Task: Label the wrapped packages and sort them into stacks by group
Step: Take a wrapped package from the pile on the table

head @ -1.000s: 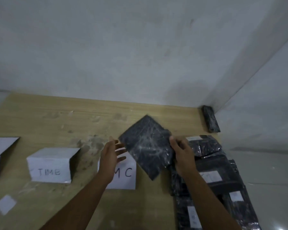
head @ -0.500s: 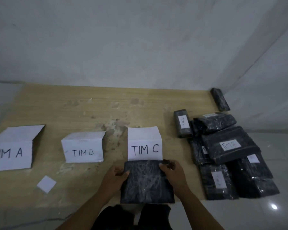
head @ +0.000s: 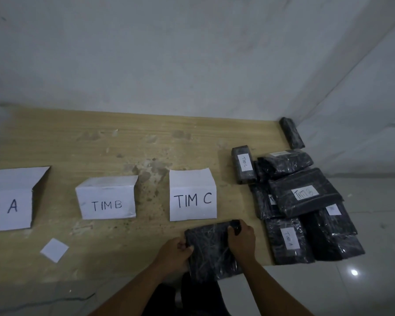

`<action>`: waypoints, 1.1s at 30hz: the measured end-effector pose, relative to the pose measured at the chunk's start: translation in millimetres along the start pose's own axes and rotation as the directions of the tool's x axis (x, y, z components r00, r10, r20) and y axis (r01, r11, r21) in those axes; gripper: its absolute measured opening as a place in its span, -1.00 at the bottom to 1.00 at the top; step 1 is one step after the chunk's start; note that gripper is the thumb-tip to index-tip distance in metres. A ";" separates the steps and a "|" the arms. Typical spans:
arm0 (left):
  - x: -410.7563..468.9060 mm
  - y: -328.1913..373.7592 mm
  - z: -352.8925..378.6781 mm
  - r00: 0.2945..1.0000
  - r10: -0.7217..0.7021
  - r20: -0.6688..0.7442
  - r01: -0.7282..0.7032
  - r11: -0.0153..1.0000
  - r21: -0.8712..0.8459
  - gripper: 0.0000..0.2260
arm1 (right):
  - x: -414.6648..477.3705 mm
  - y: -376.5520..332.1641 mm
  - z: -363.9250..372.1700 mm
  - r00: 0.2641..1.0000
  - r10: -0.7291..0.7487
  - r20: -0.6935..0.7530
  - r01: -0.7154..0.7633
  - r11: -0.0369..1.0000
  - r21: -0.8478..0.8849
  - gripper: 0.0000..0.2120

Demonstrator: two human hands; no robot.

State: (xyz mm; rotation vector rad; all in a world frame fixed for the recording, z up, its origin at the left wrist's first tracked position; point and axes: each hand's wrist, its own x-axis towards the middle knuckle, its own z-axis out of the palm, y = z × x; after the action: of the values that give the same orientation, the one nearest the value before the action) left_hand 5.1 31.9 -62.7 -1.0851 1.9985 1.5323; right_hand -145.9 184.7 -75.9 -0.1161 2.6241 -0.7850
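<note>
A flat black wrapped package [head: 211, 252] lies on the wooden board just in front of the folded paper sign TIM C [head: 192, 197]; no label shows on its upper face. My left hand [head: 173, 252] grips its left edge with curled fingers. At the package's upper right corner, my right hand [head: 241, 236] holds it with the thumb over the top. Signs TIM B [head: 106, 200] and TIM A [head: 8, 201] stand further left. A pile of black labelled packages [head: 303, 197] lies at the right.
A loose white label square [head: 54, 249] lies on the wooden board [head: 100, 142] at the left front. One package marked TIM C [head: 243, 164] stands apart from the pile, another unlabelled one [head: 291, 132] sits in the wall corner. Grey walls close the back and right.
The package came down from mid-air, where my right hand held it tilted, to the board in front of TIM C. My left hand took hold of it. The view dropped.
</note>
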 end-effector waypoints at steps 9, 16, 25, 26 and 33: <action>7.5 15.9 10.6 0.990 -0.053 -0.132 0.044 0.997 -0.070 -0.75 | 7.8 4.3 1.6 0.991 -0.019 -0.131 0.001 0.990 -0.140 -0.58; 2.3 3.5 -8.7 0.928 -0.093 -0.360 0.005 0.971 -0.237 -0.84 | -4.4 -26.9 20.2 0.879 -0.468 -0.087 0.466 0.884 -0.046 -0.73; -48.1 -76.8 -85.7 0.734 -0.288 -0.615 0.020 0.914 -0.404 -0.79 | -70.1 -121.2 104.4 0.530 -0.809 0.255 0.791 0.580 0.197 -0.82; -56.6 -88.6 -94.9 0.705 -0.315 -0.635 0.017 0.903 -0.428 -0.79 | -79.3 -131.7 118.3 0.466 -0.832 0.300 0.822 0.533 0.202 -0.81; -103.3 -160.5 -144.6 0.587 -0.441 -0.679 0.035 0.852 -0.523 -0.81 | -150.9 -198.4 204.5 0.071 -0.657 0.751 0.951 0.271 0.148 -0.48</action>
State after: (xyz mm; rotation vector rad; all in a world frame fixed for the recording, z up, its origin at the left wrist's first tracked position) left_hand 213.4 -84.6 -43.9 -2.4998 1.8069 1.5459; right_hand 66.9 -57.5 -71.5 -1.8600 1.6243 -0.2906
